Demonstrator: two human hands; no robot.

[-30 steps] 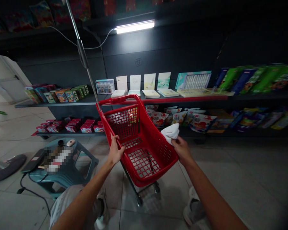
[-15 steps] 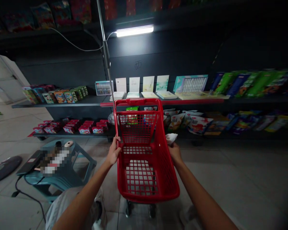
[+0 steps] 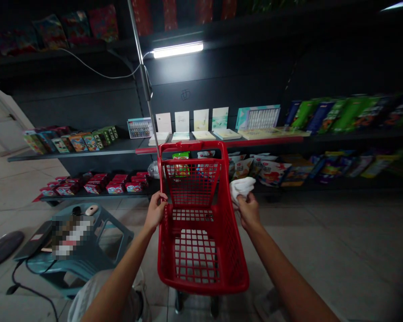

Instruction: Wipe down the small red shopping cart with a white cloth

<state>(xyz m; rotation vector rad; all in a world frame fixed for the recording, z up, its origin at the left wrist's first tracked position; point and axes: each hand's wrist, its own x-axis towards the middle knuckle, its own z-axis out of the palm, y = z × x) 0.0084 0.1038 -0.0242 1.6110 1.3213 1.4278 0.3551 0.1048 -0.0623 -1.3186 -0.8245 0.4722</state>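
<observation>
In front of me stands a red plastic shopping cart [image 3: 237, 264] with grid walls and a grid bottom; nothing lies in its basket. My left hand [image 3: 156, 211] is closed over the cart's left rim, thumb on the inner side. At the right, my right hand [image 3: 249, 211] grips a crumpled white cloth [image 3: 242, 187]. The cloth is up against the outside of the cart's right wall. Part of it is hidden by my fingers.
Shelving behind the cart carries upright cards and books [image 3: 201, 120], small red boxes [image 3: 96, 182] and snack bags [image 3: 272, 172]. A metal pole [image 3: 144, 76] rises behind the cart's left side. To the left is a blue-grey stool [image 3: 104, 223] with a laptop and a trailing cable.
My right hand has risen slightly along the cart's right side, and more of the white cloth shows. My left hand stays on the left rim. The view has shifted a little.
</observation>
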